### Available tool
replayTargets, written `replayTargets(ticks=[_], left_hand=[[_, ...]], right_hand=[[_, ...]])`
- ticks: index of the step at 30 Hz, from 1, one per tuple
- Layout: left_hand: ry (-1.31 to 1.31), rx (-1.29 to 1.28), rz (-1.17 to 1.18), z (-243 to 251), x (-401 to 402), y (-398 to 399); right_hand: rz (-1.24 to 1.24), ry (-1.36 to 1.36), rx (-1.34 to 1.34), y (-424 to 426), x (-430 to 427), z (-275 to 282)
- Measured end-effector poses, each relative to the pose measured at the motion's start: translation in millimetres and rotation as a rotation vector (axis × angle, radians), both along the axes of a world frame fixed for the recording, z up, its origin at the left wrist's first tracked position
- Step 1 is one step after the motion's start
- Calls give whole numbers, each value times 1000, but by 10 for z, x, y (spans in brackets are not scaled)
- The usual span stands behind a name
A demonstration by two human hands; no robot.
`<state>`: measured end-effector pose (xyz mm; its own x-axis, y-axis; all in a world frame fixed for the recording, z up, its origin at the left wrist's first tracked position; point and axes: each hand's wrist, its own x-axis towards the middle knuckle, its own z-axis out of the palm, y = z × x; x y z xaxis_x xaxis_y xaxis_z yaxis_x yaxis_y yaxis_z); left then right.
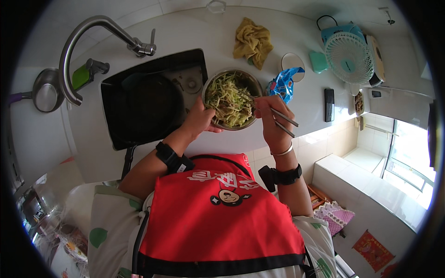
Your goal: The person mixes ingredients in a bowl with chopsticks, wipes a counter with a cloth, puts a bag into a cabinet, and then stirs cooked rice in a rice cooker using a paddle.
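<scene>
A round stainless steel bowl (258,87) stands at the counter's front edge, beside the sink. It holds a heap of pale green shredded vegetable (227,100) with brownish bits mixed in. My left hand (201,118) grips the bowl's left rim, thumb on top and fingers curled beneath. In my right hand (274,116) is a pair of metal chopsticks (286,120); their tips reach into the shreds from the right. Close behind that hand sits a crumpled blue plastic packet (282,85).
Left of the bowl is a dark sink (104,118) with a wok (149,104) in it, under a steel faucet (74,45). A mustard cloth (253,41), a phone (329,104) and a small fan (349,59) lie or stand along the counter (215,38).
</scene>
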<state>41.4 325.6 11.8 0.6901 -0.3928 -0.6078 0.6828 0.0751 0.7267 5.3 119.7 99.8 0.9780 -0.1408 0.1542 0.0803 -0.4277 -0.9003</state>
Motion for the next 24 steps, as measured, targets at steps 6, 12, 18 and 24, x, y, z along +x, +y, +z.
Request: replayTargets(ticks=[6, 12, 18, 24], left_hand=[[78, -3, -21, -51, 19, -26], [82, -22, 8, -84, -5, -12], [108, -27, -5, -86, 9, 22], [83, -35, -57, -100, 15, 10]], right_hand=[[-57, 229, 320, 240, 39, -446], [-233, 240, 384, -128, 49, -290], [-290, 234, 312, -335, -182, 109], [-256, 264, 178, -78, -188, -352]])
